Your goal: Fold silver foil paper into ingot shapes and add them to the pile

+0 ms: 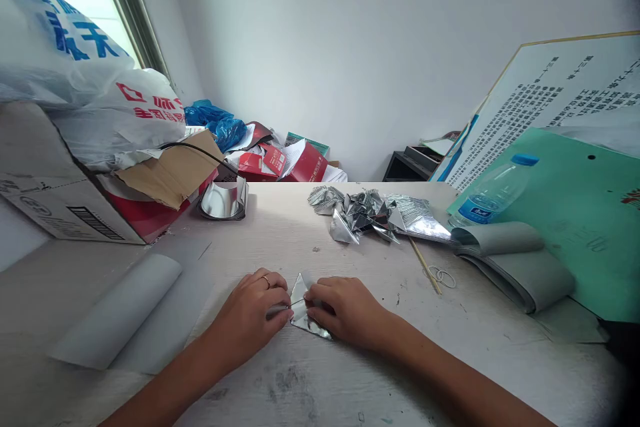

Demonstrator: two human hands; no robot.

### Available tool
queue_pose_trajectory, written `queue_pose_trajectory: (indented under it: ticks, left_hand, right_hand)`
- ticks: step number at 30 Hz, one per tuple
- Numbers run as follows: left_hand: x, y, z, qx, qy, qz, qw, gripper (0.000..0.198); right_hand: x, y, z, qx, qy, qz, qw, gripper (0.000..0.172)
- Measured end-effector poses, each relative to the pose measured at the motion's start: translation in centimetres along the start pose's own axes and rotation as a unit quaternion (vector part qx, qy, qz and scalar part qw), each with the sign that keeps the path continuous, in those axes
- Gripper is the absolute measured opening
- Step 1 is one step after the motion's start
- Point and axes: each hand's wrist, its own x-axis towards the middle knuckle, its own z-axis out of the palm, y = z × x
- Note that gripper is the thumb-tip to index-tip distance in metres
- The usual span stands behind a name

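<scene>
Many foil scraps lie ahead (plastic bottle beside)

Folded foil triangle: mirror silver. Crumpled foil pile: silver, dark reflections. Bottle cap: blue; bottle label: blue and white. Folder: teal. Plastic sack: white, blue and red characters. Poster: white, black text columns, gold edge.

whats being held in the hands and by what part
A folded silver foil triangle, held at its middle by the fingers of the left hand and right hand.
</scene>
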Motion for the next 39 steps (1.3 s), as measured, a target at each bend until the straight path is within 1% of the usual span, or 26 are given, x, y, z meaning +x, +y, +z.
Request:
queue_pose_trajectory:
  ticks: [2,5,9,13,22,28,39]
  left_hand:
    - [0.0,0.1,0.1,0.018,-0.004,0.001,1.0,0.005]
    - [-0.1,0.6,0.2,0.055,-0.015,0.007,0.998,0.008]
    - [-0.1,1.5,-0.1,0.103,-0.043,0.006,0.994,0.007]
    - [-0.1,2.0,-0.3,0.121,-0.058,0.009,0.991,0.008]
    - [-0.2,1.2,0.2,0.08,-0.037,0.019,0.996,0.006]
    - [-0.4,1.0,0.4,0.06,-0.011,0.045,0.997,0.012]
    - [-0.2,1.5,0.2,0.047,-0.017,0.029,0.998,0.013]
  right_hand:
    - [0.0,0.1,0.0,-0.001,0.004,-0.006,1.0,0.015]
    - [0.0,0.1,0.1,0.004,0.01,-0.007,1.0,0.015]
    - [0.0,0.1,0.2,0.016,0.012,0.002,1.0,0.014]
    - [0.1,0.0,0.2,0.016,0.011,0.011,1.0,0.013]
    - [0.1,-0.2,-0.2,0.021,-0.005,0.027,0.999,0.016]
    - [-0.1,0.0,0.1,0.027,0.002,0.022,0.999,0.014]
    - [-0.1,-0.1,0.0,0.026,0.0,0.025,0.999,0.014]
